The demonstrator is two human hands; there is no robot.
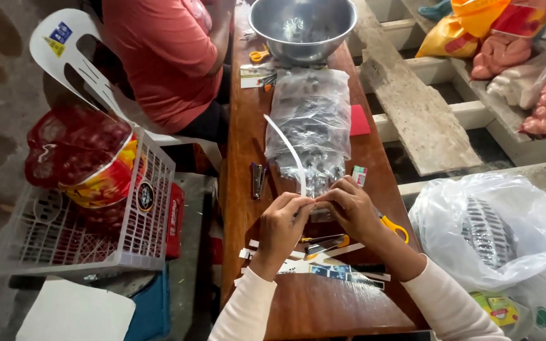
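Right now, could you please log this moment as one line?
left hand: pinching white strip | right hand: on clear bag | surface: wooden table | nearby: scissors, stapler

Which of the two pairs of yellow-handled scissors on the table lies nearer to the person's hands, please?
The scissors just beside the right hand, handle poking out past the wrist; the other scissors lie far up the table beside the steel bowl.

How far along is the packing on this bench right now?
Done: hard to tell; a few flat strips lie near the table edge. In hand: left hand and right hand pinch a small clear packet with a white strip. Left: the clear bag looks well filled.
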